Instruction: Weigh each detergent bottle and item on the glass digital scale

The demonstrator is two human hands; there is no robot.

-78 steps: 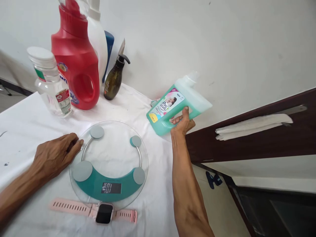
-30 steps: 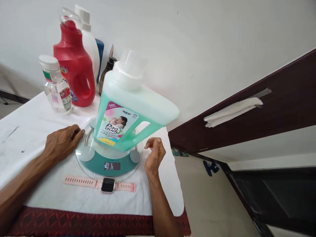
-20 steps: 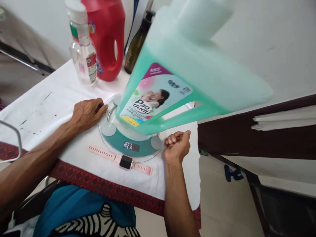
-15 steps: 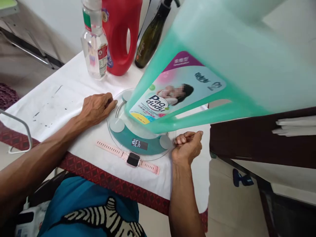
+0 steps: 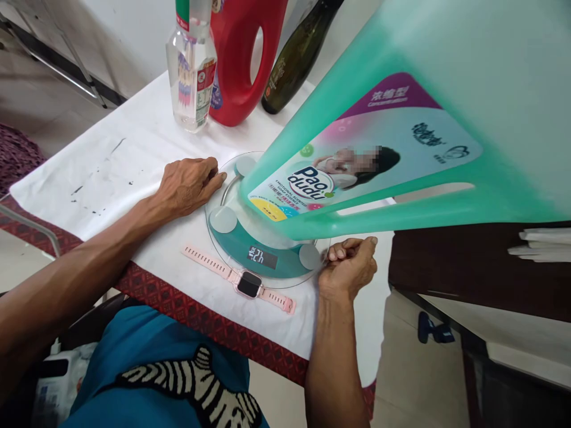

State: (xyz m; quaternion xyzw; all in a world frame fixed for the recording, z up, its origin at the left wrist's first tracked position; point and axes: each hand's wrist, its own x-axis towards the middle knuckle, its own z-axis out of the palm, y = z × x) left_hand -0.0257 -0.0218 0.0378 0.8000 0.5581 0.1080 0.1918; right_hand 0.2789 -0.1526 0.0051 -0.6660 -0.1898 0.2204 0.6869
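Note:
A big green detergent jug (image 5: 401, 119) with a pink and white label stands on the round glass scale (image 5: 250, 249), whose display is lit. My left hand (image 5: 190, 184) rests on the white cloth with its fingertips curled against the scale's left rim. Against the scale's right rim sits my right hand (image 5: 348, 267), fingers curled shut, with nothing visible in them. A pink smartwatch (image 5: 247, 283) lies flat just in front of the scale.
At the back of the table (image 5: 107, 160) stand a clear bottle (image 5: 191, 71), a red jug (image 5: 243, 53) and a dark bottle (image 5: 297, 59). A dark wooden door (image 5: 473, 267) with folded white paper (image 5: 544, 244) is at the right. The table's front edge has a red patterned border.
The jug went from my right hand onto the scale and was let go. My right hand dropped to the scale's right rim. The view moved closer and lower; my left hand stayed.

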